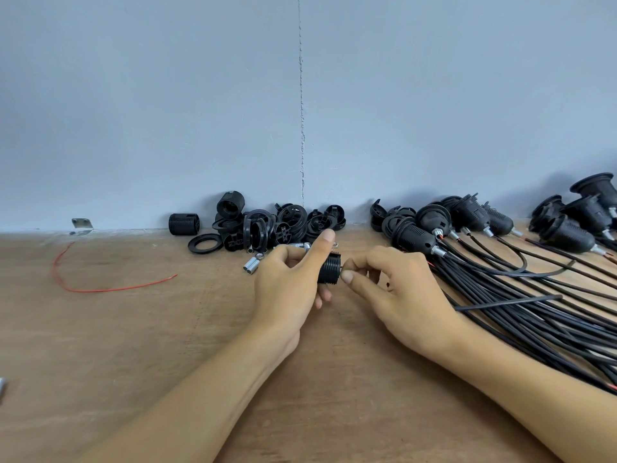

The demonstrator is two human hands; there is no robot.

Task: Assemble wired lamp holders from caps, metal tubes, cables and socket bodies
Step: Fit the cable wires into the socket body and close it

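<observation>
Forearms [200,396], left hand [283,285], right hand [404,295]: all bare.

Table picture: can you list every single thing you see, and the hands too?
held socket body: one, black, ribbed, between the two hands at the middle
loose socket parts: a pile, black, by the wall behind the hands
metal tubes: a few, silver, just left of the left hand
wired lamp holders: many, black with black cables, spread across the right side
red wire: one, red, curved on the left of the table
metal bracket: one, silver, by the wall at far left
table: one, brown wood
wall: grey-blue, behind everything
left hand: grips the held socket body
right hand: pinches its right end
</observation>
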